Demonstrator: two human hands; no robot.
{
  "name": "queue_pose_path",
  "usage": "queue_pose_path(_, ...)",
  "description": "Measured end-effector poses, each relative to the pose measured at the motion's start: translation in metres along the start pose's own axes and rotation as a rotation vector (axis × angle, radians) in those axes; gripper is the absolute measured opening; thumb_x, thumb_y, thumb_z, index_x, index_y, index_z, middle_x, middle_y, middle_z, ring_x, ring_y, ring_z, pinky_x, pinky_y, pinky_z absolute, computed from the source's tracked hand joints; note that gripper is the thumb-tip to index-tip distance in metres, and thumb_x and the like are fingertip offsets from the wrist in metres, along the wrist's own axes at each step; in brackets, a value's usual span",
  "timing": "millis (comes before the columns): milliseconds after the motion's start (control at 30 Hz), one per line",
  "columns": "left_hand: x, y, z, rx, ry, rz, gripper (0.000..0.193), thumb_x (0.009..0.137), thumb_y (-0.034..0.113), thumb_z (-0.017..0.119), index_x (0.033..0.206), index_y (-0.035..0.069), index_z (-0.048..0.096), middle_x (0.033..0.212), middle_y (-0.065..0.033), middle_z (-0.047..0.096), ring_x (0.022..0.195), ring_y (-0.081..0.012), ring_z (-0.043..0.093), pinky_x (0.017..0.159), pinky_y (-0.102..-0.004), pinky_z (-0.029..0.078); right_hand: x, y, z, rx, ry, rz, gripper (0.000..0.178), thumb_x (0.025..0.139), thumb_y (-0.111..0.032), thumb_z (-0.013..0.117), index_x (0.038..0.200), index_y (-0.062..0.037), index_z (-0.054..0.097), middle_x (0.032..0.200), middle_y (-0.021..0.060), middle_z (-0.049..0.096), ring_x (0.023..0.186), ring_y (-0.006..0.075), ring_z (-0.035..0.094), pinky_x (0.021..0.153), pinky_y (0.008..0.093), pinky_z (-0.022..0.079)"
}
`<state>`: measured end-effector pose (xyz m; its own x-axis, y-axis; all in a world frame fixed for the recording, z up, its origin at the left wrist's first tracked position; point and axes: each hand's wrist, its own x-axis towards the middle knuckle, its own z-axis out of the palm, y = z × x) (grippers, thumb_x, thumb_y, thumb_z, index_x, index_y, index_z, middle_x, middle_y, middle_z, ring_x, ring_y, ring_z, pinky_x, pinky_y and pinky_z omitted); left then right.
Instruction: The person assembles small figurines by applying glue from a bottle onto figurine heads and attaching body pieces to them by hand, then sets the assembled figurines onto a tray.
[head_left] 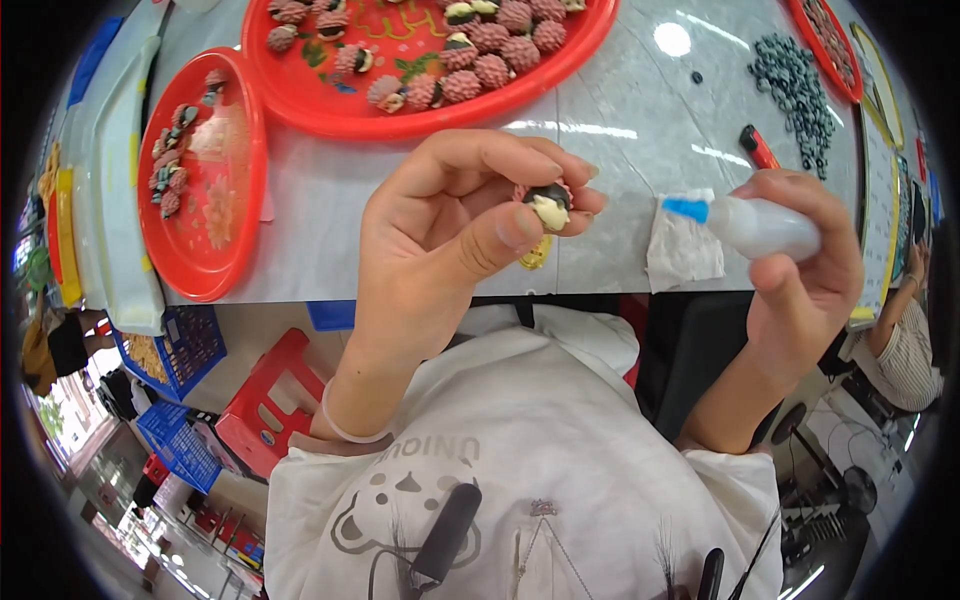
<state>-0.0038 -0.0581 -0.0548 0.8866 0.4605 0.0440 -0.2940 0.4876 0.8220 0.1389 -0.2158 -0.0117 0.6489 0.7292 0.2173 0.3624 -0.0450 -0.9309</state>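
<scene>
Between the thumb and fingertips of my left hand [425, 230] is a small moulded figurine [548, 207], pink with a dark part and a cream part. The hand is closed on it above the table's front edge. My right hand [795, 315] grips a translucent squeeze bottle [765, 228] lying sideways, its blue tip [686, 208] pointing left. A gap separates that tip from the figurine. Below the bottle, a crumpled white tissue [683, 258] rests on the table. Partly hidden by my left fingers, a small yellow thing [537, 254] shows on the tabletop.
A large red tray [345, 122] with many similar figurines stands at the back. At left, a smaller red tray [235, 240] holds several more. Small dark pieces [795, 95] lie heaped at right, near a red stick-shaped object [760, 150]. Another person [900, 335] sits far right.
</scene>
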Motion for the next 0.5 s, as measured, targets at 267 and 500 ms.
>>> queue_pose_path(267, -0.005, -0.007, 0.006, 0.077, 0.012, -0.033, 0.036, 0.079, 0.025, 0.055, 0.101, -0.002, 0.046, 0.097, -0.0162, 0.05, 0.076, -0.0156, 0.053, 0.066, -0.0218, 0.045, 0.004, -0.004, 0.003, 0.035, 0.039, -0.081, 0.046, 0.075, -0.036, 0.058, 0.098, 0.0025, 0.047, 0.088, 0.0166, 0.05, 0.074, 0.0188, 0.05, 0.062, 0.0267, 0.04)
queue_pose_path(500, -0.007, -0.008, 0.009, 0.117, 0.031, -0.037, 0.035, 0.079, 0.024, 0.055, 0.1, -0.003, 0.046, 0.097, -0.0171, 0.05, 0.077, -0.0152, 0.053, 0.065, -0.0218, 0.045, 0.001, -0.01, 0.009, -0.089, 0.052, -0.14, 0.046, 0.074, -0.035, 0.059, 0.095, 0.0051, 0.048, 0.083, 0.0184, 0.054, 0.065, 0.0183, 0.049, 0.051, 0.0267, 0.038)
